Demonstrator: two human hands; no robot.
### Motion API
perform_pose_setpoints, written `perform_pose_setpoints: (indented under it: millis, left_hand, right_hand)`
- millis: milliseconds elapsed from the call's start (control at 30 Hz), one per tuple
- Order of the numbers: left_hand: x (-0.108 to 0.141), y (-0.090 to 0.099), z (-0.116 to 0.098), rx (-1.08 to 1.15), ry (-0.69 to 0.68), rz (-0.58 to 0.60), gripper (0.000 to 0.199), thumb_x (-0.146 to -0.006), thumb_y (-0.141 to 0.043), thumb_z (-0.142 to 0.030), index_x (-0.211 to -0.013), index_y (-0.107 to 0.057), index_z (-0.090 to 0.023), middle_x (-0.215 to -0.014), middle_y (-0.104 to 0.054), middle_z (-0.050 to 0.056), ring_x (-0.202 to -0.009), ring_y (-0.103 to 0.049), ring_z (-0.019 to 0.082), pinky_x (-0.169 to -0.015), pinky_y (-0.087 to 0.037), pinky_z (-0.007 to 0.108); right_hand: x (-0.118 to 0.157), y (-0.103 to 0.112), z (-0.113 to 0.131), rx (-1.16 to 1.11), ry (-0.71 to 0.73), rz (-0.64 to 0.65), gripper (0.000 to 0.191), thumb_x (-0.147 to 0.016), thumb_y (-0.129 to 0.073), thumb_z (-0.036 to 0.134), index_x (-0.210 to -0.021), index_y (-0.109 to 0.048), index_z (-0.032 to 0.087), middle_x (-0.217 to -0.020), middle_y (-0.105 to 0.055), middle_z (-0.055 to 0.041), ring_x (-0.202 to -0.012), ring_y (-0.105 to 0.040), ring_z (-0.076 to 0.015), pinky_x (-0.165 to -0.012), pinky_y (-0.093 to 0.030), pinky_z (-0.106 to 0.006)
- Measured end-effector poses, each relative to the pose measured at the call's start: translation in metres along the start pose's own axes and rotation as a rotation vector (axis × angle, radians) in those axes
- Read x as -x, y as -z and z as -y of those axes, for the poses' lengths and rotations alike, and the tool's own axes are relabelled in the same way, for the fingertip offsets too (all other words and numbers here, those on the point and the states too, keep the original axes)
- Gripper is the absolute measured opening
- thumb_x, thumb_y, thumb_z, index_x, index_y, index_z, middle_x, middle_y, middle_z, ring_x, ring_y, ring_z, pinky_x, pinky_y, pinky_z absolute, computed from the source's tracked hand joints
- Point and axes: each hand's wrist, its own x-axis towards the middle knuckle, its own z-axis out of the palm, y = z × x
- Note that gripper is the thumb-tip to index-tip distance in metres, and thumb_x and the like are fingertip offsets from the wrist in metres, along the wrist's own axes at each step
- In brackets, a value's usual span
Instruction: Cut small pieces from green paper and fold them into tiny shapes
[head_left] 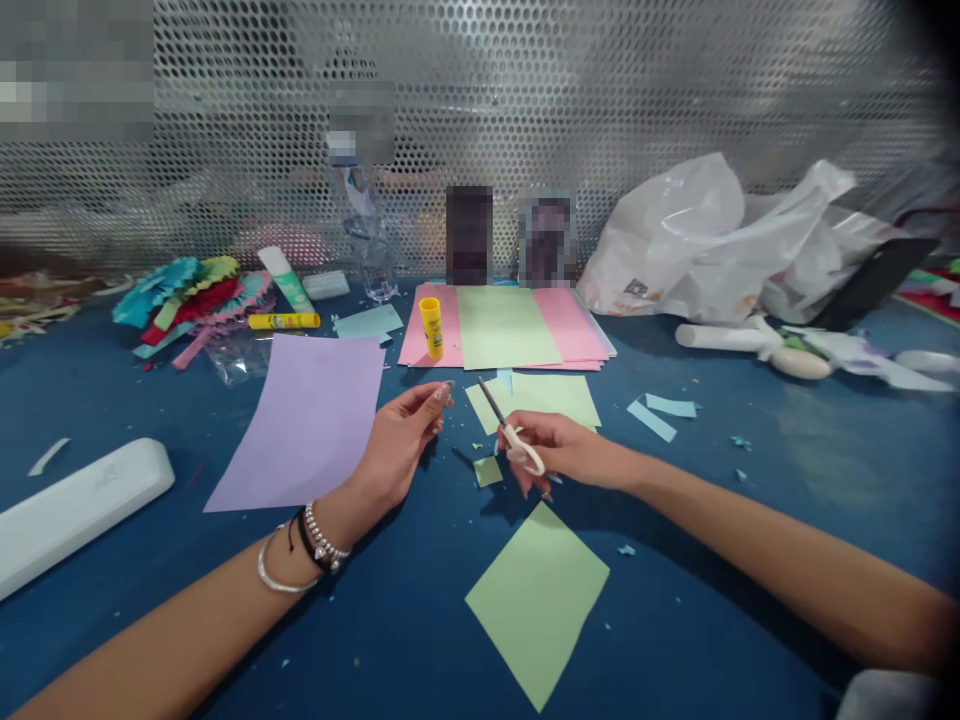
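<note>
My right hand (pixel 551 450) holds a pair of scissors (pixel 525 447) by the white handles, the dark blades pointing up and away to the left. My left hand (pixel 405 435) is closed in a pinch; whatever its fingertips hold, if anything, is too small to make out. Beneath that wrist and hand lies part of a purple sheet (pixel 311 425). Between the hands rests a small green paper square (pixel 487 471). A larger green square (pixel 538 605) lies cornerwise in front of my right hand, and more green paper (pixel 559 400) sits just behind it.
A yellow glue stick (pixel 432 330) stands on stacked pink and green sheets (pixel 510 325). Paper rosettes (pixel 199 305), another glue stick (pixel 285 321) and a bottle (pixel 371 240) are back left. Plastic bags (pixel 675 240) stand back right, blue strips (pixel 652 420) nearer. A white case (pixel 90 510) lies left.
</note>
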Motion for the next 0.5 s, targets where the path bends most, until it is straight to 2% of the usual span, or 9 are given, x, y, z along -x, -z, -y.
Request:
perform_pose_setpoints:
  millis: [67, 233, 500]
  left_hand:
    - [0.0027, -0.0030, -0.0010, -0.020, -0.007, 0.014, 0.027, -0.066, -0.071, -0.038, -0.080, -0.064, -0.016, -0.066, -0.052, -0.004, -0.055, -0.042, 0.004, -0.053, -0.035, 0.017]
    - [0.0091, -0.0091, -0.0040, -0.064, -0.008, 0.045, 0.025, -0.070, -0.068, -0.038, -0.070, -0.058, -0.016, -0.062, -0.052, -0.004, -0.057, -0.043, 0.006, -0.057, -0.036, 0.018]
    - [0.0101, -0.0099, -0.0041, -0.101, 0.004, 0.076, 0.026, -0.073, -0.065, -0.038, -0.064, -0.054, -0.017, -0.059, -0.049, -0.004, -0.057, -0.042, 0.008, -0.057, -0.034, 0.019]
  right_hand:
    - [-0.0010, -0.0047, -0.0055, -0.014, -0.007, -0.046, 0.028, -0.084, -0.050, 0.041, -0.095, -0.048, 0.015, -0.059, -0.055, 0.0033, -0.046, -0.051, -0.0061, -0.043, -0.040, -0.016]
    - [0.0032, -0.0085, -0.0061, -0.016, -0.019, -0.074, 0.025, -0.077, -0.061, 0.032, -0.094, -0.062, 0.015, -0.061, -0.058, 0.0017, -0.054, -0.056, -0.0078, -0.047, -0.042, -0.016]
    - [0.0024, -0.0073, -0.0056, -0.031, -0.003, -0.082, 0.026, -0.077, -0.060, 0.031, -0.099, -0.063, 0.017, -0.059, -0.057, 0.0029, -0.051, -0.054, -0.0068, -0.047, -0.042, -0.016]
